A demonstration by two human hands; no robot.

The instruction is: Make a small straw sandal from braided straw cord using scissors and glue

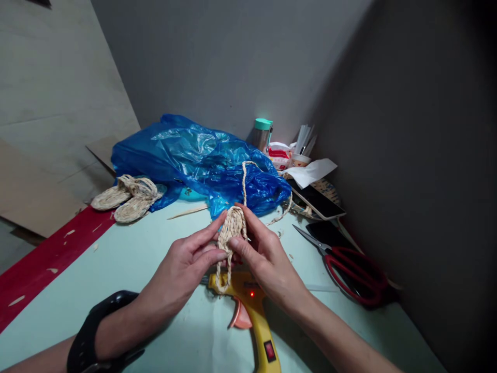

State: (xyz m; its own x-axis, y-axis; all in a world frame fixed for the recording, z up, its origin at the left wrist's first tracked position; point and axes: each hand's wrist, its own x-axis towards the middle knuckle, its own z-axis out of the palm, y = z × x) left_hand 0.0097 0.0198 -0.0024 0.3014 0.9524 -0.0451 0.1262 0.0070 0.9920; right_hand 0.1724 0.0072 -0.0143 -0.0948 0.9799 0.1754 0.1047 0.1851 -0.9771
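Note:
Between my two hands is a small oval piece of coiled straw braid (232, 228), its rows lying side by side. My left hand (198, 251) pinches its left edge between thumb and fingers. On the other side my right hand (260, 246) grips it, thumb pressed on the front face. A loop of braid (222, 280) hangs below the piece, and a loose length of braid (244, 181) trails up and back over the blue bag. Right under my hands lies a yellow glue gun (252, 305) with a red light lit and an orange trigger.
A crumpled blue plastic bag (202, 155) fills the back. Finished straw slippers (134, 199) lie at left on a red strip (54, 259). Red-handled scissors (349, 269) and a phone (316, 199) lie at right. Behind stand a bottle (262, 133) and a cup of glue sticks (303, 155).

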